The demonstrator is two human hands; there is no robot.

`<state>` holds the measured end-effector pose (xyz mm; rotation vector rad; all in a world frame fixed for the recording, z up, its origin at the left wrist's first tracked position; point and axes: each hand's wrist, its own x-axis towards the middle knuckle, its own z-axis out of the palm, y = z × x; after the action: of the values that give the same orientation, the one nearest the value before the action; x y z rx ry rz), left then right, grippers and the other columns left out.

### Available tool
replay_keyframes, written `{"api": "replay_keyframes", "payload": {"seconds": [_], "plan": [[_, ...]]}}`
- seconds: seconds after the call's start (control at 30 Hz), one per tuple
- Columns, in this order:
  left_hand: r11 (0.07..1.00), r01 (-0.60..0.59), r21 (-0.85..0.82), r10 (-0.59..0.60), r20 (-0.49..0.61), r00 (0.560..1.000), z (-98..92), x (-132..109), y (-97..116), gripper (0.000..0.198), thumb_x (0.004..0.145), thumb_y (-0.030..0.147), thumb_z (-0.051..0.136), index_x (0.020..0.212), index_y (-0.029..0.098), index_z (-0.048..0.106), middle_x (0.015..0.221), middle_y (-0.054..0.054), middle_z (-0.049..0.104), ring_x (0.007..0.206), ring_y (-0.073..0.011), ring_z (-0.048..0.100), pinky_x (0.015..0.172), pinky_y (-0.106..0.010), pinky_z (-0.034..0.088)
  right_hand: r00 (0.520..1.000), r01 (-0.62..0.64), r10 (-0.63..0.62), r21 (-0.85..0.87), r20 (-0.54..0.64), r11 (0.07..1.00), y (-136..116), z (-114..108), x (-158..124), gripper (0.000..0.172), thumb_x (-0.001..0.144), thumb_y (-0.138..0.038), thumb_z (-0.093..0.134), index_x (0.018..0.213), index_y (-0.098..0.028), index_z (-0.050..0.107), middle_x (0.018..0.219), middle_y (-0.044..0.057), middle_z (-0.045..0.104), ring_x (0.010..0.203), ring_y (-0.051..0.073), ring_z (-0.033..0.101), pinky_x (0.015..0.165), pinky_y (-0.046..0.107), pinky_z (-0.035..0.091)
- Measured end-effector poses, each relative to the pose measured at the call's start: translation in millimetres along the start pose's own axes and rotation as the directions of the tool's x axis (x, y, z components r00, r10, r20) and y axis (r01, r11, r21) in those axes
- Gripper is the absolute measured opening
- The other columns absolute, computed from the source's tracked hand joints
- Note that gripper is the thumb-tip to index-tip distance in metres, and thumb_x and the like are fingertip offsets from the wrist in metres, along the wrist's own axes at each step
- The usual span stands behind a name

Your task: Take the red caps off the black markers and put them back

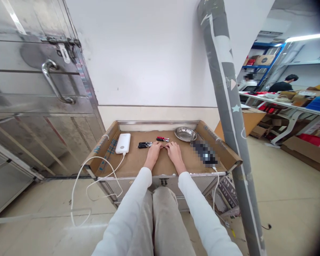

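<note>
My left hand (154, 152) and my right hand (174, 152) lie side by side, palms down, on a cardboard-lined tray table (133, 163). Their fingers are stretched forward and the thumbs meet in the middle; neither holds anything. Just beyond my left fingertips lie two or three black markers (144, 144). A red-and-black marker (163, 139) lies a little further back. A white power bank (123, 143) sits to the left, its white cable (96, 177) hanging over the table's front edge. A shallow metal dish (186, 134) stands at the back right.
A dark blurred object (204, 153) lies on the table's right side. A tall grey wrapped roll (229, 117) leans at the right. A steel door with a handle (53, 83) stands at the left. A person (285, 83) sits at far shelves and boxes.
</note>
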<state>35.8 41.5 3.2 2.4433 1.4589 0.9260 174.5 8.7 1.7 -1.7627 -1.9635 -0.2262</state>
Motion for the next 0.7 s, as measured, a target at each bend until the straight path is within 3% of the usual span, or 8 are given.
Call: {"api": "replay_keyframes", "payload": {"seconds": [0.43,0.57,0.7], "plan": [[0.967,-0.115,-0.226,0.112,-0.028,0.993,11.4,4,-8,0.018,0.090,0.010,0.044,0.101,0.017,0.057,0.102,-0.007,0.065,0.099,-0.0181,0.060,0.092,-0.036,0.048,0.999,0.052,-0.052,-0.004,0.014,0.999,1,3,2,0.022,0.095,-0.023,0.043,0.100,-0.018,0.063,0.103,0.008,0.065,0.096,0.022,0.052,0.082,0.032,0.034],[0.981,-0.135,-0.139,0.132,-0.031,0.991,8.7,5,-3,0.034,0.088,0.004,0.036,0.114,0.017,0.054,0.114,-0.010,0.061,0.108,-0.0184,0.058,0.095,-0.036,0.047,1.000,0.027,-0.028,-0.059,-0.011,0.998,-2,-4,-2,0.021,0.095,-0.025,0.045,0.098,-0.021,0.065,0.101,0.008,0.064,0.095,0.022,0.051,0.081,0.032,0.033],[0.985,-0.168,0.030,0.169,-0.037,0.985,9.8,11,1,0.046,0.086,0.003,0.036,0.128,0.015,0.047,0.136,-0.013,0.049,0.128,-0.0207,0.044,0.108,-0.040,0.036,0.994,-0.030,0.024,-0.046,-0.108,0.998,-6,-13,-7,0.023,0.095,-0.024,0.043,0.103,-0.022,0.064,0.098,0.007,0.064,0.094,0.021,0.051,0.080,0.032,0.032]]}}
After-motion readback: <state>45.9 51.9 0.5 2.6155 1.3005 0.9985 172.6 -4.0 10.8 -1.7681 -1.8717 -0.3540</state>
